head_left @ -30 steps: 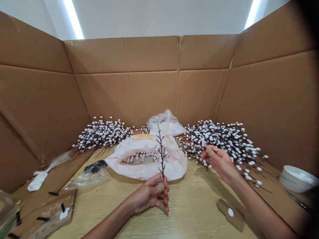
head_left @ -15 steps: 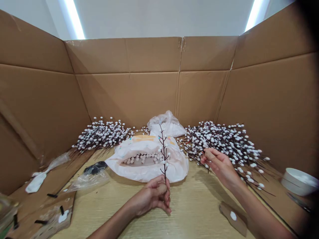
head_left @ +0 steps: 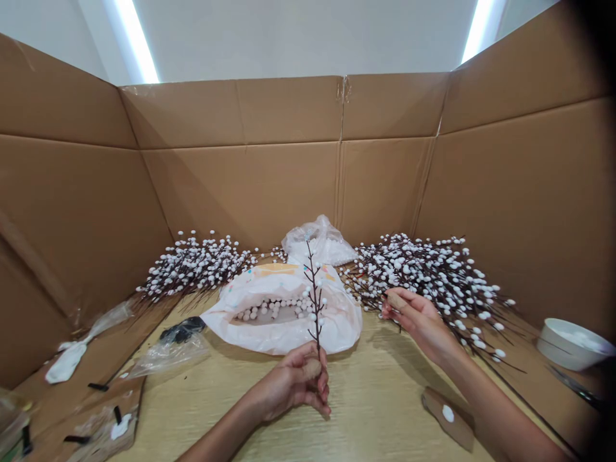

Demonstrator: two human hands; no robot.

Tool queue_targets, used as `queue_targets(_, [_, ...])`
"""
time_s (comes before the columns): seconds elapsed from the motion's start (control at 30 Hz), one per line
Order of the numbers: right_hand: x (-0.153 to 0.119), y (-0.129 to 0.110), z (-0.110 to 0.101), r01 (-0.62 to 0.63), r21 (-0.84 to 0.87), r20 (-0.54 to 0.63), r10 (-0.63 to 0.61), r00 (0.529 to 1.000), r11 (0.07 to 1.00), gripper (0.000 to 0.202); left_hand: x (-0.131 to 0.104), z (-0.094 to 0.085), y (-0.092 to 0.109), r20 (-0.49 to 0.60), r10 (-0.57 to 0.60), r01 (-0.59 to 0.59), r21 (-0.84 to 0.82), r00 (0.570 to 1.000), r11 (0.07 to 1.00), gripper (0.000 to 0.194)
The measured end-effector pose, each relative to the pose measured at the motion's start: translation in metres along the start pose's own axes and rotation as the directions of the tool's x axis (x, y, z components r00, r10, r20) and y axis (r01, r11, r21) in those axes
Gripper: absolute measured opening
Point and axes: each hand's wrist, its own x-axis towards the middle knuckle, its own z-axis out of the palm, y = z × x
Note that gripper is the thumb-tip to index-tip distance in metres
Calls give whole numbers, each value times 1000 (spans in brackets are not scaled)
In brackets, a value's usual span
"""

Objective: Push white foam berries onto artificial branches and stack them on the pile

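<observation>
My left hand [head_left: 301,378] grips the bottom of a dark brown artificial twig [head_left: 315,295], which stands upright with bare side stems and a few white balls. Behind the twig lies an open white plastic bag [head_left: 283,343] with white foam balls [head_left: 274,307] inside. My right hand [head_left: 416,317] is closed in a pinch in front of the right-hand pile of white-berried branches [head_left: 423,269]. A tiny dark bit shows at its fingertips, too small to name. The thumbs seem to have tan coverings.
Cardboard walls [head_left: 289,179] stand around the table. Another pile of berried branches [head_left: 197,263] lies at left, a clear bag [head_left: 320,240] behind. A white bowl [head_left: 570,343] and scissors [head_left: 575,385] are at right. A cardboard scrap [head_left: 450,423] with a white blob lies near my right forearm.
The whole view has shifted slightly. My right hand has moved a little to the left, still pinched. My left hand keeps holding the twig upright in nearly the same place.
</observation>
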Motion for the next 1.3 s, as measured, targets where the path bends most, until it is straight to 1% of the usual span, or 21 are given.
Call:
queue_targets(0.2, [1, -1, 2, 13, 2, 14, -13, 1000, 1000, 34, 0, 1, 1, 14, -5, 5, -2, 1000, 1000, 15])
queue_targets(0.3, [2, -1, -2, 42, -1, 11, -42, 999, 999, 32, 0, 1, 1, 17, -3, 2, 0, 1000, 1000, 16])
queue_targets(0.4, [2, -4, -7, 161, -78, -3, -161, 987, 984, 27, 0, 1, -1, 25, 18, -18, 7, 1000, 1000, 18])
queue_targets(0.47, [-3, -10, -4, 280, -171, -12, -286, 958, 945, 20, 0, 2, -2, 31, 33, -33, 15, 999, 999, 19])
queue_targets(0.53, [-12, -20, 8, 396, -275, 7, -410, 912, 876, 13, 0, 2, -4, 35, 41, -42, 24, 999, 999, 21])
queue_targets(0.6, [-23, -32, 29, 508, -368, 61, -525, 849, 779, 8, 0, 3, -5, 33, 44, -45, 37, 999, 998, 23])
queue_targets(0.67, [-33, -47, 54, 627, -440, 135, -643, 754, 643, 8, 0, 3, -5, 28, 52, -54, 52, 998, 997, 25])
queue_targets(0.7, [-36, -54, 67, 671, -483, 166, -693, 701, 563, 9, 0, 3, -5, 28, 59, -61, 59, 998, 996, 25])
queue_targets(0.73, [-39, -60, 79, 714, -514, 200, -743, 638, 474, 9, 0, 3, -5, 31, 66, -68, 65, 997, 996, 26])
queue_targets(0.8, [-40, -69, 99, 767, -546, 253, -807, 533, 336, 11, -1, 4, -5, 42, 73, -76, 72, 996, 994, 26])
queue_targets(0.83, [-39, -72, 105, 783, -556, 273, -828, 489, 279, 12, -1, 4, -5, 48, 75, -79, 75, 996, 994, 25])
queue_targets(0.87, [-38, -73, 110, 790, -565, 287, -841, 458, 238, 12, -1, 5, -5, 52, 77, -80, 76, 996, 994, 25])
queue_targets(0.93, [-36, -71, 115, 791, -585, 305, -854, 421, 181, 13, -2, 6, -4, 59, 80, -84, 79, 995, 993, 25])
queue_targets(1.07, [-36, -59, 115, 768, -626, 310, -861, 404, 136, 16, -2, 7, -5, 68, 84, -89, 77, 994, 993, 24])
queue_targets(1.2, [-38, -52, 116, 759, -647, 308, -884, 353, 78, 18, -1, 6, -5, 65, 88, -92, 70, 994, 993, 23])
queue_targets(1.3, [-38, -52, 116, 755, -654, 305, -894, 328, 54, 20, -1, 7, -5, 62, 90, -94, 66, 994, 993, 22])
